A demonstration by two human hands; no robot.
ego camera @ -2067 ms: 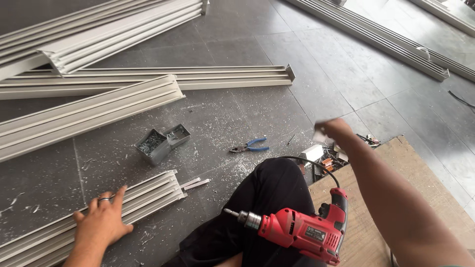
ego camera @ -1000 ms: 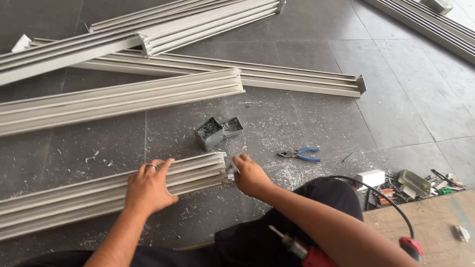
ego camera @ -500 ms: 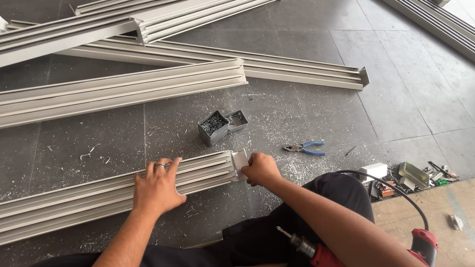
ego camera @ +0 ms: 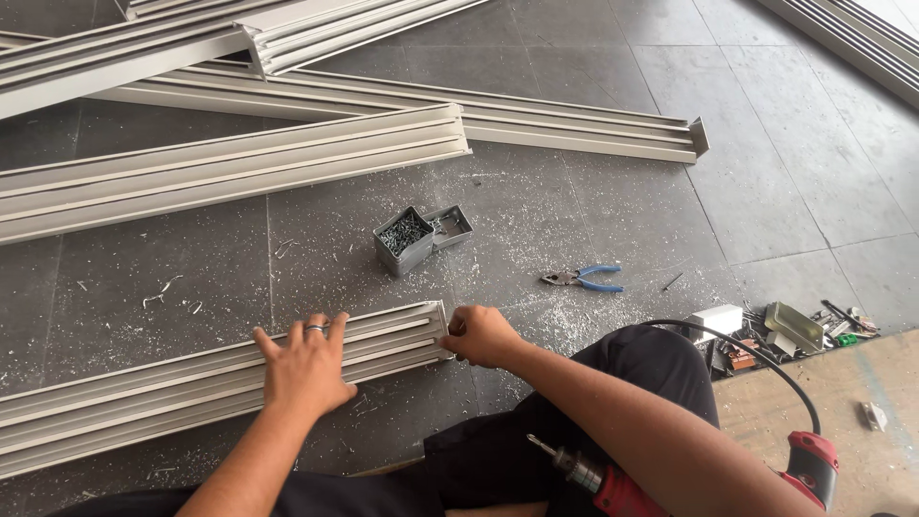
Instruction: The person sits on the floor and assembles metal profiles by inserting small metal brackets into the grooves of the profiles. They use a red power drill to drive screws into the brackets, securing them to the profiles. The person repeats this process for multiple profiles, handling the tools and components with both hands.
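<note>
The nearest rail (ego camera: 191, 393) lies flat on the floor (ego camera: 613, 211) toward its near edge, and the left hand (ego camera: 304, 369) rests on it with fingers spread and flat, gripping nothing, probably to keep it from sliding. The right hand (ego camera: 483, 335) is closed at the rail's end, perhaps pinching a small part, but the view is too poor to be sure. The drill (ego camera: 670, 483) lies on the lap within reach, and the screw box (ego camera: 407, 239) and pliers (ego camera: 581, 279) sit just beyond.
</note>
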